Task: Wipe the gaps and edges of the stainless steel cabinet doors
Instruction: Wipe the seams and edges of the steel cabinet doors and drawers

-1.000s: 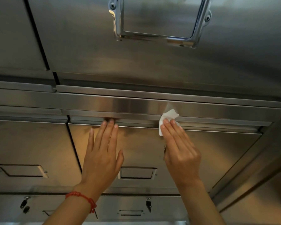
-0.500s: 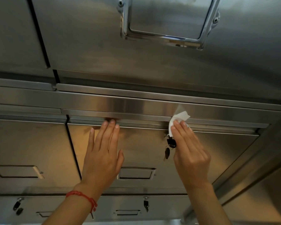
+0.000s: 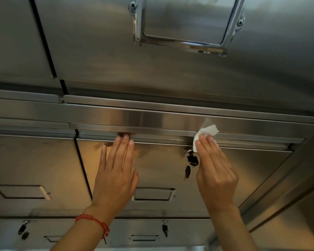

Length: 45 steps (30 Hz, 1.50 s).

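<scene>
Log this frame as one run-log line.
left hand: flat on cabinet door | right hand: presses white wipe into gap at the door's top edge | keys: hang beside right hand

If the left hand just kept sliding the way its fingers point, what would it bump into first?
The left hand lies flat on the cabinet door, its fingers already at the door's top edge. Going straight on, it would probably meet the horizontal steel rail just above the gap, though depth there is hard to judge.
</scene>
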Tool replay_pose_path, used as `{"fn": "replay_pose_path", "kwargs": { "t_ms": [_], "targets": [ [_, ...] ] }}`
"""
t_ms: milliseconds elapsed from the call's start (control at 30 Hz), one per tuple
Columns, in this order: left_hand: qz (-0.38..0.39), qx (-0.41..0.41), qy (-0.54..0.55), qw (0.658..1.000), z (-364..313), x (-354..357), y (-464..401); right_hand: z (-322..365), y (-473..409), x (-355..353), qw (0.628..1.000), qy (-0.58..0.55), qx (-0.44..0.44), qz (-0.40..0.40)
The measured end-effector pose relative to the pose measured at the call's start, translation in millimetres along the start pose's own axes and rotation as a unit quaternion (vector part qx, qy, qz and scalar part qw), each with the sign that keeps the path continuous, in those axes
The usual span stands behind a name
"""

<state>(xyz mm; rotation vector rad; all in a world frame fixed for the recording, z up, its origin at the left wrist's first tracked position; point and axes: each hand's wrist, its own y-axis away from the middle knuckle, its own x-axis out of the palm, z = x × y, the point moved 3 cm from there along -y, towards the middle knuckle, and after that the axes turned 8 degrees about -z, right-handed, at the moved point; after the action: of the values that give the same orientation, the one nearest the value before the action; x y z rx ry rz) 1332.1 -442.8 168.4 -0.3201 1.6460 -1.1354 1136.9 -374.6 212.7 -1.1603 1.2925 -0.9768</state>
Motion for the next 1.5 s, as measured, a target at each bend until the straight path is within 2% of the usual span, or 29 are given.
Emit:
{"fn": "replay_pose_path", "kwargs": {
  "t_ms": [200,433,633,833,1067,1233,1500],
  "targets": [
    [0.005,-0.008,-0.004,1.0,-1.9,-0.6,0.1,5.8,-2.0,3.6,1.0,-0.012,-0.021,0.012],
    [0.004,-0.01,-0.004,1.0,-2.6,-2.2,-0.1,-6.4,0.3,-3.2,1.0,0.007,0.006,0.011],
    [0.008,-0.012,-0.002,1.0,-3.0,-2.5,-0.8,-2.5,-2.8,1.2,0.999,-0.014,-0.038,0.018],
    [0.004,-0.012,0.003,1.0,-2.4,-2.8,-0.6,-21.5,2.4,-7.9,0.999,0.017,0.015,0.037],
    [-0.006,-0.01,0.006,1.0,-2.9,-2.1,-0.1,-13.6,-2.8,-5.2,0.998,0.003,-0.039,0.041],
    [-0.008,-0.01,0.008,1.0,-2.8,-2.1,0.0,-32.3,1.3,-13.3,0.997,0.033,-0.023,0.066],
    [-0.009,-0.007,0.009,1.0,-3.0,-4.1,-0.8,-22.9,0.2,-8.2,0.997,0.025,-0.043,0.051]
  ]
}}
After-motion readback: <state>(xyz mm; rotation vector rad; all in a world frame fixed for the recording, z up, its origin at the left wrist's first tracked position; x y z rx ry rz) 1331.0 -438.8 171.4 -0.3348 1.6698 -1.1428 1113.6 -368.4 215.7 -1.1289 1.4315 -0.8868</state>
